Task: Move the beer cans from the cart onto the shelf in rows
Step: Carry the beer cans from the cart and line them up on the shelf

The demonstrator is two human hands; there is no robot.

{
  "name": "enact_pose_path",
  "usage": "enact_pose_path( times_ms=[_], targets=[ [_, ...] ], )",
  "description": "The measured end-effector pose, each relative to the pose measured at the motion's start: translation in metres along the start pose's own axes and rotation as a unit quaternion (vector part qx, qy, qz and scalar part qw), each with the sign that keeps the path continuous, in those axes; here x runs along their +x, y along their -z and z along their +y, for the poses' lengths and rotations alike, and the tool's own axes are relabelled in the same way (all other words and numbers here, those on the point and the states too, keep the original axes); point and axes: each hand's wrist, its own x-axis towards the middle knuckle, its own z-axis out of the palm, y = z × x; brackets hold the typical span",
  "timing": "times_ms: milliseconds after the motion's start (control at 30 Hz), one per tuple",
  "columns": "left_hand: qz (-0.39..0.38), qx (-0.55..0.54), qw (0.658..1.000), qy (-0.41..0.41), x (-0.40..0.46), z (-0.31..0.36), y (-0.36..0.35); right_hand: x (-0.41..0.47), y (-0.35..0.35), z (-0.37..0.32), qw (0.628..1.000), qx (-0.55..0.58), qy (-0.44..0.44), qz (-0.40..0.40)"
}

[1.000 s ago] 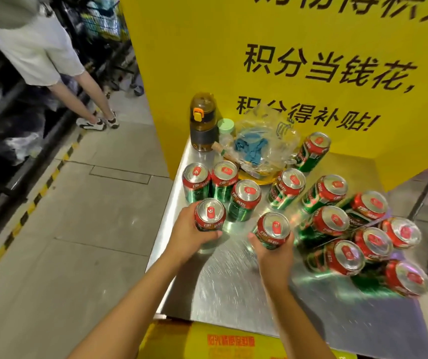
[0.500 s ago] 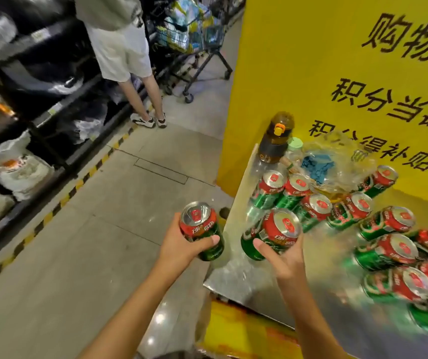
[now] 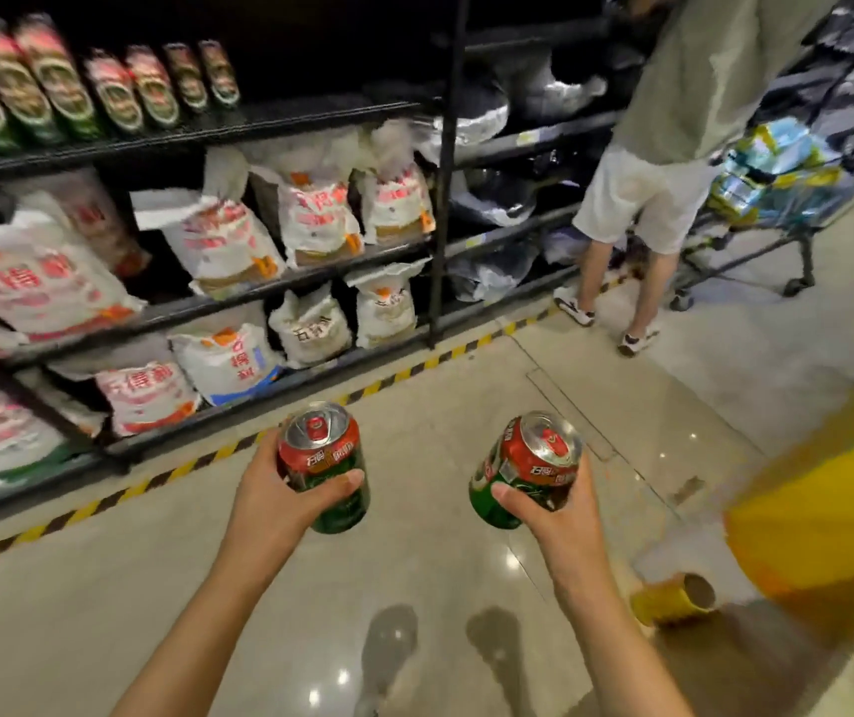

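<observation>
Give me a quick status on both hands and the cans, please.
Left hand grips one beer can; right hand grips another can. Both over the floor, shelf row of cans upper left. Path ahead looks open.

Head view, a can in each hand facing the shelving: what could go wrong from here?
1. The right hand holds its can tilted, gripped low; it might slip.
2. The cans on the top shelf stand close together, so a new can could knock one over.
3. With the left hand also holding a can, no hand is free to steady anything, and another person stands close along the aisle.
</observation>
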Motion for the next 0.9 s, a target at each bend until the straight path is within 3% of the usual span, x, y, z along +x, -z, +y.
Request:
enact_pose_path(
  times_ms=[167, 333, 700, 900],
  targets=[
    [0.117, -0.021, 0.993, 0.019, 0.022, -0.013, 0.076, 0.033, -0.077, -0.012, 0.997, 0.013, -0.002, -0.071],
    [0.188, -0.046, 0.981, 0.01, 0.055, -0.008, 0.1, 0.078, -0.121, -0.024, 0.991, 0.0, 0.012, -0.134],
    [0.185, -0.053, 0.981, 0.002, 0.213, 0.042, 0.077, 0.251, -0.185, -0.06, 0.984, 0.016, 0.028, -0.176],
    [0.23, -0.08, 0.97, 0.008, 0.294, 0.061, 0.068, 0.351, -0.21, -0.078, 0.978, 0.001, 0.037, -0.207]
  ],
)
